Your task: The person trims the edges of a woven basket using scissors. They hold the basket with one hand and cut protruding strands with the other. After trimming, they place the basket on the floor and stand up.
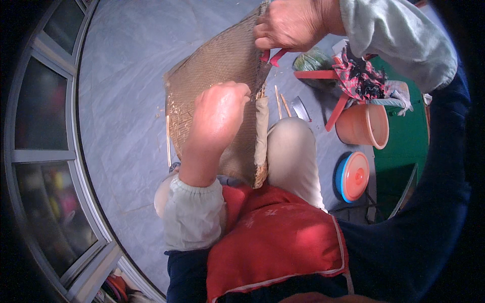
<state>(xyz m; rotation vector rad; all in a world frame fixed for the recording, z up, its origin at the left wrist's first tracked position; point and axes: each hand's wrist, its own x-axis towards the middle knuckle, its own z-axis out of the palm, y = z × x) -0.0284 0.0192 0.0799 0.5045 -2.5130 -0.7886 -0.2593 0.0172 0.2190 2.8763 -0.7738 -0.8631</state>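
Observation:
A large tan woven piece [216, 60], like a winnowing basket of plaited strips, stands tilted between my knees. Pale cloth [261, 132] wraps part of its right rim, and frayed strips show at the rim's lower end. My right hand [288, 24] is closed at the upper part of this rim. From under its fingers stick out the two red handles of a hand tool [274, 57], whose working end is hidden. Lower down, my left hand [221, 110] is curled with its fingertips against the rim; what they pinch, if anything, is hidden.
Right of my knee lie thin wooden strips [282, 102] and a spool [300, 109]. Beyond them are a red stool [335, 113] with checked cloth [360, 72], an orange bucket [362, 127] and a lidded tub [354, 177]. A framed glass door [41, 151] stands left.

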